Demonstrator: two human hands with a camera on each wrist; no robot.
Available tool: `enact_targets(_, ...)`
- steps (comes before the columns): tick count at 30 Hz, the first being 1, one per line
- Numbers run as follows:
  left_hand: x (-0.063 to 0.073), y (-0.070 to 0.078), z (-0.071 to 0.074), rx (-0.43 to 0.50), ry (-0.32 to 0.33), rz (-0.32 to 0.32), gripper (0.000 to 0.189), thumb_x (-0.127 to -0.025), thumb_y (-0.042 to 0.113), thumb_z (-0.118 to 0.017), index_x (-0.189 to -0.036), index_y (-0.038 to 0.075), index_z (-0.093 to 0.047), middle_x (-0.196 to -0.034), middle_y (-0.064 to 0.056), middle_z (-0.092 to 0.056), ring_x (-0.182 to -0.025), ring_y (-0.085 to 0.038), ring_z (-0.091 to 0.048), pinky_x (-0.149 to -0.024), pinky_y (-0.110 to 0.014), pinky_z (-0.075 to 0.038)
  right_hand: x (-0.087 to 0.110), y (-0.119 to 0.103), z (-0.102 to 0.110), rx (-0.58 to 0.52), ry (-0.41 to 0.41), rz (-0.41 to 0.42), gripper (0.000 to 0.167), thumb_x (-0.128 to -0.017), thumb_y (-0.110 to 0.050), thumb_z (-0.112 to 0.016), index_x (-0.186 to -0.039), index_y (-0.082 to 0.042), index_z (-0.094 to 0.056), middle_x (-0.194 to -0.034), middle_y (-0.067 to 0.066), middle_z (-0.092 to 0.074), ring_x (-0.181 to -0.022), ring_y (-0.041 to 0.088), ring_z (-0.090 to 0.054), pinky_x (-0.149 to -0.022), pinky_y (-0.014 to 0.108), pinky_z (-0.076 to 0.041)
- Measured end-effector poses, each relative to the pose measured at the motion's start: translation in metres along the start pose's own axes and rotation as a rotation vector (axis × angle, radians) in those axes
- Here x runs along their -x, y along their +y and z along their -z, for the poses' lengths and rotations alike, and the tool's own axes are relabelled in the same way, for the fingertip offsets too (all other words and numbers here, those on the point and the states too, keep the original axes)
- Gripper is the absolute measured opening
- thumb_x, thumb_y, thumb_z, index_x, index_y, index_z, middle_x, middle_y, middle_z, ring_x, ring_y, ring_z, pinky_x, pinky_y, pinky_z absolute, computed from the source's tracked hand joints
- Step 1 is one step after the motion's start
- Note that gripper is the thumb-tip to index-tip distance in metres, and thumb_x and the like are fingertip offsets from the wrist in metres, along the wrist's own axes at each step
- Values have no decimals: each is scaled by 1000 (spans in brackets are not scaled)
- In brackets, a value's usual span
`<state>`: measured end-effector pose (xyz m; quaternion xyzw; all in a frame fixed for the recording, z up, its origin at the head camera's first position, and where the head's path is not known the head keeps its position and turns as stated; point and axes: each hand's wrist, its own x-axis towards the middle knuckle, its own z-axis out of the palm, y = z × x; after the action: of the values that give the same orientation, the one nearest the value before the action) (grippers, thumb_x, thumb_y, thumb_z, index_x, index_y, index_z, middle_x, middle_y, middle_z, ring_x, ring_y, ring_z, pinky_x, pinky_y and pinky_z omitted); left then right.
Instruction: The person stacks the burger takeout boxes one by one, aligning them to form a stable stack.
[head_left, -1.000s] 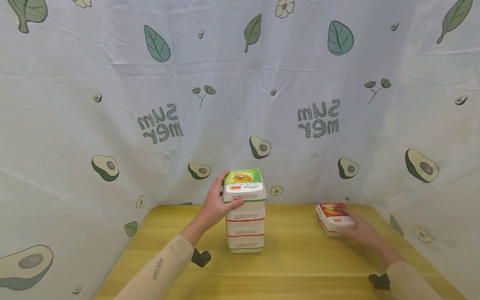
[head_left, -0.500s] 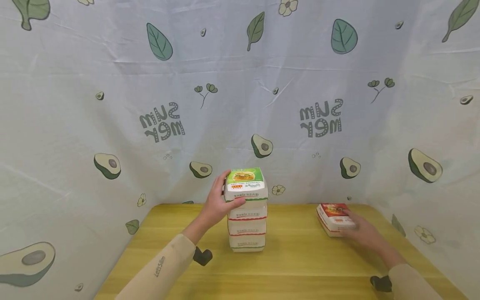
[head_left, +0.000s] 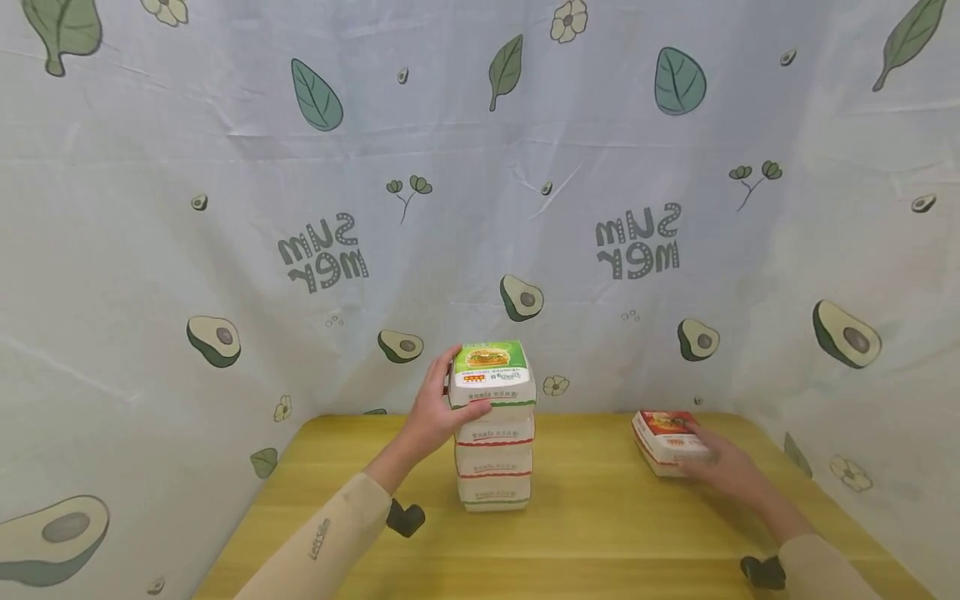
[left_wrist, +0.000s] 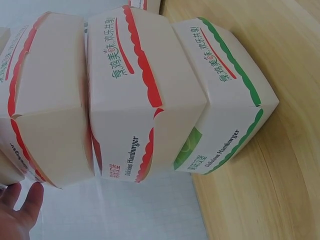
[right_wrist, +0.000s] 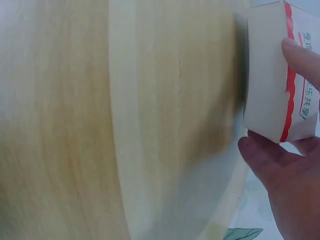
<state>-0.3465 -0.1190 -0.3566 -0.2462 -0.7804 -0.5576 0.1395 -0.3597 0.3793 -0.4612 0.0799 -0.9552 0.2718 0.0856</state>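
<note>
A stack of white hamburger boxes (head_left: 493,460) stands upright at mid-table. On its top sits a green-lidded hamburger box (head_left: 491,362), which my left hand (head_left: 435,408) grips from the left, thumb along its front. The left wrist view shows the lower boxes (left_wrist: 140,85) with red and green wavy trims; fingertips of the left hand (left_wrist: 22,210) touch the uppermost at the edge. Off to the right, a red-lidded hamburger box (head_left: 667,437) is held by my right hand (head_left: 723,471). In the right wrist view, fingers and thumb straddle that box (right_wrist: 267,75).
The wooden table (head_left: 577,533) runs back to a hanging curtain (head_left: 465,242) printed with avocados and leaves. Its folds close in on both sides. A dark strap piece (head_left: 406,518) shows by the left sleeve, another (head_left: 763,572) by the right.
The head view shifts slightly. Both hands keep their hold on their boxes, and the stack stays in place.
</note>
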Motion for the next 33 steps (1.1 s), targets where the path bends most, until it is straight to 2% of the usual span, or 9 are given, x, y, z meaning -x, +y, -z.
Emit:
enact_targets(6,1,-1,0,-14,-1,2,96,-82,42,-82,-158,31,-24,-148,0,-37,-118,-27,-54,-87,-36,-55,-3,-5,-1,4,-4,-20,98,-91,-53,-69,-156,5,-23,-146,44,-34,-129,62,-36,-99,75,-35)
enact_targets(14,-1,1,1,-10,2,-4,97,-81,44,-83,-158,31,-24,-149,-1,-36,-117,-27,-54,-87,-38,-56,-11,-20,6,-26,32,14,96,-91,-55,-68,-157,1,-25,-149,39,-36,-129,57,-40,-97,72,-38)
enact_targets(22,5,0,0,-4,-7,22,98,-82,41,-83,-158,31,-23,-149,-1,-36,-118,-27,-55,-86,-37,-56,-9,-56,13,1,56,74,94,-89,-55,-71,-157,-3,-31,-146,36,-42,-124,51,-48,-91,63,-46)
enact_targets(28,4,0,1,-16,10,0,96,-82,42,-83,-158,29,-25,-149,-2,-36,-116,-27,-54,-86,-37,-55,-16,-80,20,-6,53,92,93,-89,-58,-69,-156,-3,-34,-147,32,-42,-125,48,-46,-93,66,-44)
enact_targets(33,0,2,3,-23,-1,-10,97,-82,42,-83,-158,29,-24,-149,-2,-36,-117,-26,-55,-88,-37,-55,-22,-93,28,-23,67,135,90,-90,-53,-70,-156,-3,-34,-149,31,-41,-127,48,-44,-95,66,-42)
